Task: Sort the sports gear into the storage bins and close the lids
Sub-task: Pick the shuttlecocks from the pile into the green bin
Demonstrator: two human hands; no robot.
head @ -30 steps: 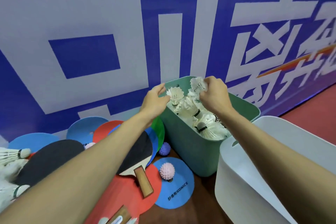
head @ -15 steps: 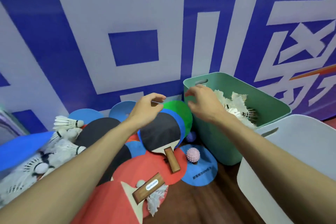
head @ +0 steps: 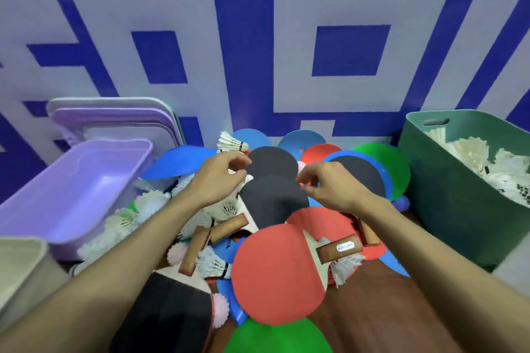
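You're hovering left hand, right hand: fingers loosely curled, holding nothing. Shuttlecock likely feather-light, crushable; aiming for its cork.

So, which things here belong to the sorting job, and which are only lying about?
For the job: shuttlecocks, paddles, spiky balls, flat discs, green bin, purple bin, lids.
Just there: wall banner, floor.

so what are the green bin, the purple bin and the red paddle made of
Green bin: likely matte plastic, with a smooth moulded wall and a cut-out grip slot.
Purple bin: plastic, slightly glossy, with soft highlights.
Red paddle: apparently a matte rubber face; its brown handle looks wooden.
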